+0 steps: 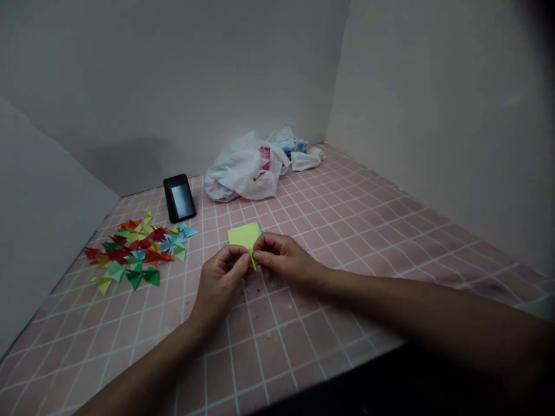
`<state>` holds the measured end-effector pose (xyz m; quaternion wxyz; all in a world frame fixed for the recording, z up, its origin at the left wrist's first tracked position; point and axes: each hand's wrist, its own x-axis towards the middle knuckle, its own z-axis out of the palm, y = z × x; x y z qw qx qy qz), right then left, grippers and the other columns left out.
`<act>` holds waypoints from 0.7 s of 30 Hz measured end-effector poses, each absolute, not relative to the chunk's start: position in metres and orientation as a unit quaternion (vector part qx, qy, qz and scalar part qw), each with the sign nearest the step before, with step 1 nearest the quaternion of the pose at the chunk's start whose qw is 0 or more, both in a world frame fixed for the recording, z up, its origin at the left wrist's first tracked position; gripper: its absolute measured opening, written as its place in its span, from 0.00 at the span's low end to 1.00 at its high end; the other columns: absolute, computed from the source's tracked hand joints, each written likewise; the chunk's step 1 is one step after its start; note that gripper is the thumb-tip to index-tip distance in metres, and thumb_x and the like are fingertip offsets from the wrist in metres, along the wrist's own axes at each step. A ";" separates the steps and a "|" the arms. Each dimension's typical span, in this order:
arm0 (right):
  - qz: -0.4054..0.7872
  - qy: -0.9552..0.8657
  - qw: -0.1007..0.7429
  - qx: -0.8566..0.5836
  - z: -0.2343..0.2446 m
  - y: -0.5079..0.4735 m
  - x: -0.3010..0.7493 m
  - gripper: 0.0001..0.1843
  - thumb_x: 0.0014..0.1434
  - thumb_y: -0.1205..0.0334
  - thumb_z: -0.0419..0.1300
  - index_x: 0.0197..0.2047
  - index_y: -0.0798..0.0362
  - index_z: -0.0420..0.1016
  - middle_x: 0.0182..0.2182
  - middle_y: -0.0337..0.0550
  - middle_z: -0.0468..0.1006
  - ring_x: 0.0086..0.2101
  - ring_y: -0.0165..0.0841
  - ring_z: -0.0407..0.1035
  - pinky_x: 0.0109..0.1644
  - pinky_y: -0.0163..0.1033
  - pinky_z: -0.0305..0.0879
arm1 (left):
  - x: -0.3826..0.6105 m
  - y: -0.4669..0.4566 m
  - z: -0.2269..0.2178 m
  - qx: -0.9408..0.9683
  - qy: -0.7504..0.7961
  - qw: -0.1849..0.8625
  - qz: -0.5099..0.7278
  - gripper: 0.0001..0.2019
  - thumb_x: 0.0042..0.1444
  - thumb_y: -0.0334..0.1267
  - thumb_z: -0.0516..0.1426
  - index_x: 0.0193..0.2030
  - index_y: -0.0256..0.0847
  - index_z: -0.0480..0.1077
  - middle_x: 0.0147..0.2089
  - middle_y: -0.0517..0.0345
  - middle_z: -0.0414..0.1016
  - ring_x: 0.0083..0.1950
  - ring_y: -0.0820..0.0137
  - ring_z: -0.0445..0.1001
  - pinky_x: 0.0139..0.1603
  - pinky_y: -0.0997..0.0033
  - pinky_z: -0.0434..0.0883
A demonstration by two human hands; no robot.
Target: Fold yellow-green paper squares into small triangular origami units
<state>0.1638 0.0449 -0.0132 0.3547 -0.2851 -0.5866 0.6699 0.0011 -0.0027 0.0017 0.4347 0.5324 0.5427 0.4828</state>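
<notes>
My left hand (222, 278) and my right hand (281, 258) meet over the pink checked table (329, 231). Both pinch a small folded yellow-green paper piece (252, 257) between thumb and fingers. Just behind the hands lies a small stack of yellow-green paper squares (243, 235), with a blue sheet edge showing under it. To the left, a spread pile of folded paper triangles (135, 251) in red, green, blue, orange and yellow lies on the table.
A black phone (179, 197) leans near the back wall. A crumpled white plastic bag (247, 169) and other bags sit at the back corner. Grey walls close in the table on the left, back and right.
</notes>
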 end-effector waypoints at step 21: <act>0.591 -0.654 0.382 -0.277 -0.013 0.041 0.165 0.08 0.62 0.60 0.58 0.32 0.53 0.66 0.24 0.36 0.69 0.25 0.27 0.61 0.28 0.33 0.57 | 0.003 -0.006 0.005 0.540 0.514 0.456 0.487 0.06 0.56 0.40 0.62 0.34 0.39 0.72 0.28 0.62 0.73 0.30 0.72 0.72 0.33 0.72 0.70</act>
